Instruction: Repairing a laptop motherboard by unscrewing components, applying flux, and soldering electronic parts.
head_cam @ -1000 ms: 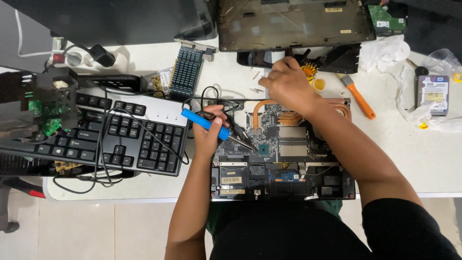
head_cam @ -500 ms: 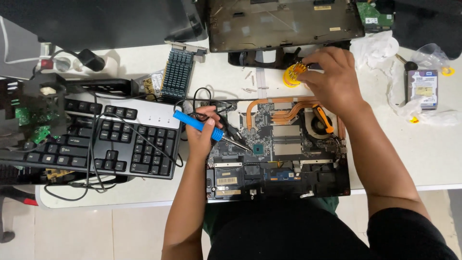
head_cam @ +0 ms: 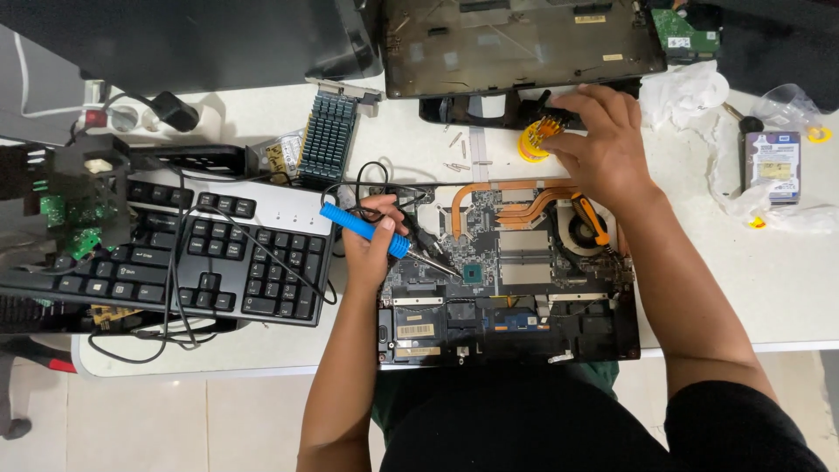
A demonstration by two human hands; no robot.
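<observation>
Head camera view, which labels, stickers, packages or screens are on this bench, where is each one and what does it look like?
Hard drive: far right of the table, rectangular, with a purple and white label.
Clear plastic bag: right edge, crumpled, beside the hard drive.
Memory module stickers: lower left of the open laptop motherboard, small pale rectangles.
Label strip: on the upturned dark laptop cover at the top, small, yellowish.
No lit screen shows.

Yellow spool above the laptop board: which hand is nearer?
Right. The right hand rests on the yellow spool, fingers touching it. The left hand is well below and to its left, holding the blue soldering iron over the board.
</observation>
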